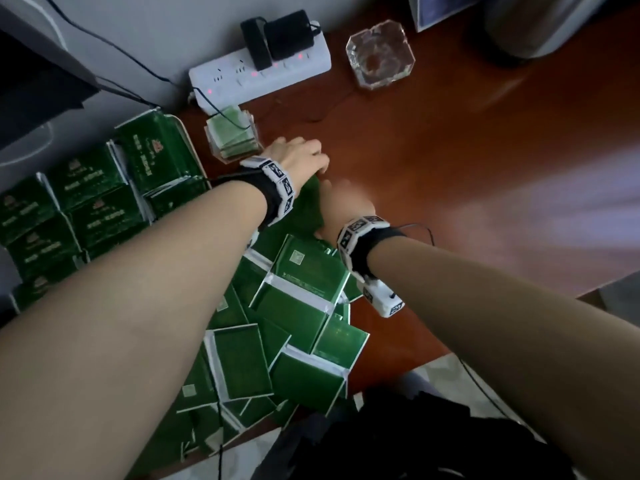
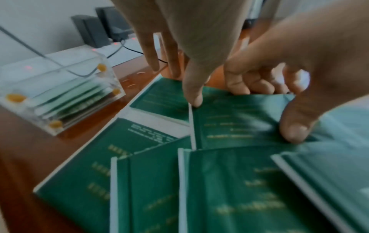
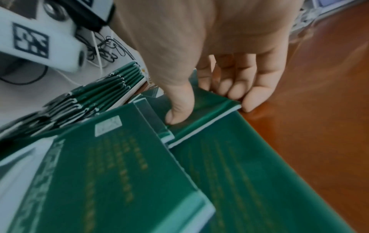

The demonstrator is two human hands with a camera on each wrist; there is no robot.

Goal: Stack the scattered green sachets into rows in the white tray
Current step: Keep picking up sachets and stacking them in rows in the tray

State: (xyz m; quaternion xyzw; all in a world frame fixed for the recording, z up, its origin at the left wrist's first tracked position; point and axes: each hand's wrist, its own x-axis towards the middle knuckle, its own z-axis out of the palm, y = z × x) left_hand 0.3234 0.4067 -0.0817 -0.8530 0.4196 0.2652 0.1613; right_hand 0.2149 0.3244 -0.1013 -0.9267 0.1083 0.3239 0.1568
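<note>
Several green sachets (image 1: 298, 306) lie scattered and overlapping on the brown table, close in front of me. On the left, the white tray (image 1: 189, 142) holds rows of stacked sachets (image 1: 97, 202); the right wrist view shows these rows (image 3: 111, 85) edge-on. My right hand (image 1: 346, 206) pinches one sachet (image 3: 211, 108) at the pile's far end, thumb (image 3: 177, 113) on top and fingers (image 3: 239, 94) under its far edge. My left hand (image 1: 301, 157) hovers just beyond it, fingers straight. One left fingertip (image 2: 194, 97) touches the corner of that same sachet (image 2: 239, 123).
A clear acrylic box (image 1: 233, 136) of green cards stands just behind the left hand. Behind it lie a white power strip (image 1: 259, 74) with plugged adapters and a glass ashtray (image 1: 380, 53). Bare brown tabletop (image 1: 467, 174) spreads to the right. A dark bag (image 1: 415, 441) sits at the near edge.
</note>
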